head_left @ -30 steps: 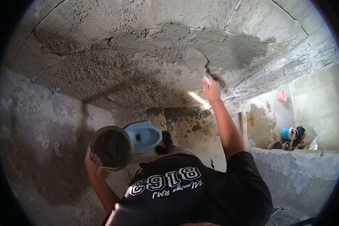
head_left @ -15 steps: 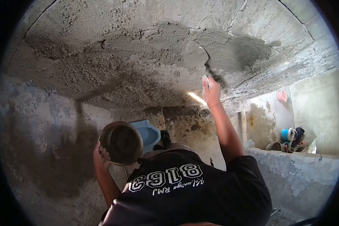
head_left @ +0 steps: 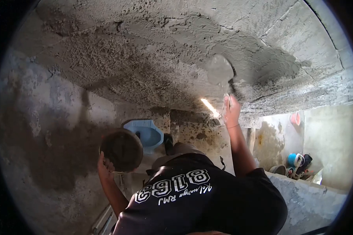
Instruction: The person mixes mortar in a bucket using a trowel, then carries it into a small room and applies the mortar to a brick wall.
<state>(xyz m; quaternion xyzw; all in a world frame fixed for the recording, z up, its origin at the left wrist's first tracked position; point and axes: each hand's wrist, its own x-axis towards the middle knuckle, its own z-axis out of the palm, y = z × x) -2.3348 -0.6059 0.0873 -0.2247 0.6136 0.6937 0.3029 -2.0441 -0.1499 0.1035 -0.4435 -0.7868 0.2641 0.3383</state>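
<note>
My left hand [head_left: 104,163] grips the rim of a round dark bucket [head_left: 123,152], held at my left side; its inside is in shadow. My right hand [head_left: 232,109] is closed around the handle of a trowel [head_left: 220,71]. The blade, coated in wet grey mortar, lies close against the rough wall [head_left: 137,62] in front of me. Around and to the right of the blade, a darker, smoother patch of fresh mortar [head_left: 266,64] spreads over the wall.
A blue squat toilet [head_left: 151,135] is set in the floor beyond the bucket. At right, a low wall [head_left: 306,196] stands before a blue pail [head_left: 292,159] and other containers. A pink bucket [head_left: 295,118] is farther back. A bright light strip [head_left: 210,107] falls below the trowel.
My right hand and the trowel appear lower and farther right in view, and the wall has shifted similarly as my head turned. The bucket has moved slightly left and down, showing more of the toilet.
</note>
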